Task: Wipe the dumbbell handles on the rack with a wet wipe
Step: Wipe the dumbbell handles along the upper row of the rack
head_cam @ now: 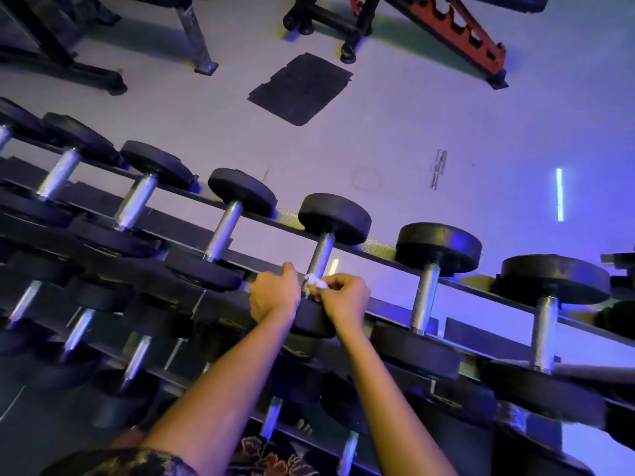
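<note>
A tiered black rack (385,250) holds rows of black dumbbells with silver knurled handles. My right hand (345,297) pinches a small crumpled white wet wipe (315,280) against the lower end of one top-row dumbbell handle (320,255). My left hand (275,293) sits just left of that handle, its fingers curled over the rack rail beside the dumbbell's near head. The near head of this dumbbell is partly hidden under both hands.
More dumbbells lie to the left (225,228) and right (426,297) on the top row, with lower rows beneath my arms. Beyond the rack are grey floor, a black mat (300,89), bench frames (196,36) and a red-and-black bench (457,32).
</note>
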Demonstrator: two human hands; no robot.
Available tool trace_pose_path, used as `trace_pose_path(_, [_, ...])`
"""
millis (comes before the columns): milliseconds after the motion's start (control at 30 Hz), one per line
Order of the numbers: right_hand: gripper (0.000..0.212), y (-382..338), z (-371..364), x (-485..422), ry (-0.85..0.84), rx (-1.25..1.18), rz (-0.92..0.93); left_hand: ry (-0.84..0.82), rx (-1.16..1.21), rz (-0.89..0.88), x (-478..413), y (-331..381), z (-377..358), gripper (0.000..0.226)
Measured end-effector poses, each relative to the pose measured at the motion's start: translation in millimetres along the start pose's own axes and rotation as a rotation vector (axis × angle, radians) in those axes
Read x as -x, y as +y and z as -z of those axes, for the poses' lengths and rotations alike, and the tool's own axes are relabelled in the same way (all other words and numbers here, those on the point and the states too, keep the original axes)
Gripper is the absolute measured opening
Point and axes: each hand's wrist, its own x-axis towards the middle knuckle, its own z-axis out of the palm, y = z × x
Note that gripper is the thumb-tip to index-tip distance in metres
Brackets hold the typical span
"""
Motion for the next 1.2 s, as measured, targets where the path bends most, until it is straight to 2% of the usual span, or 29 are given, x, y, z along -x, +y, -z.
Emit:
trace_pose_path(133, [0.013, -23.2, -0.8, -29.6, 0.152, -0.05, 0.087, 0.001, 0.002, 0.009, 0.3, -0.5, 0.9, 0.049])
trace_pose_path(267, [0.01, -39.1, 4.4, -51.4, 0.219, -0.077, 0.138, -0.004, 0.027, -0.005, 1.0, -1.6, -0.5, 0.049])
trace_pose_path(333, [0.009, -33.7, 2.5, -48.2, 0.193, -0.049, 0.112, -0.005, 0.03, -0.006, 2.1, -1.1, 0.4, 0.048])
trace_pose_path(467, [0.011, -9.5, 1.0, -9.4, 0.024, 0.069, 0.064, 0.01, 0.014, -0.002, 4.5, 1.3, 3.2, 0.046])
trace_pose_path(533, [0.01, -2.2, 3.1, 6.6, -0.021, 0.034, 0.002, 0.011, 0.004, -0.002, 4.5, 1.4, 2.7, 0.045])
trace_pose_path(667, [0.019, -11.8, 0.6, -9.9, 0.059, -0.047, -0.011, 0.005, 0.016, 0.004, 3.8, 0.5, 2.4, 0.047])
trace_pose_path(800, [0.008, -34.3, 2.0, -48.0, 0.188, -0.083, 0.052, -0.006, 0.026, 0.002, 6.1, 1.7, 3.0, 0.045])
trace_pose_path(867, [0.01, -37.1, 2.5, -57.5, 0.206, -0.089, 0.074, -0.007, 0.028, -0.004, 6.0, 0.8, 3.9, 0.046])
trace_pose_path(1033, [0.025, -19.3, -0.3, -27.6, 0.097, -0.011, 0.05, -0.02, 0.039, 0.0, 6.6, 1.8, 5.6, 0.045])
trace_pose_path(1133, [0.019, -5.7, 3.0, 5.7, -0.008, 0.004, -0.003, -0.025, 0.029, -0.008, 7.4, 2.1, 6.1, 0.045])
trace_pose_path(1200, [0.015, -2.6, 2.9, 9.0, -0.022, -0.011, -0.019, -0.028, 0.029, -0.01, 5.8, 1.9, 5.8, 0.044])
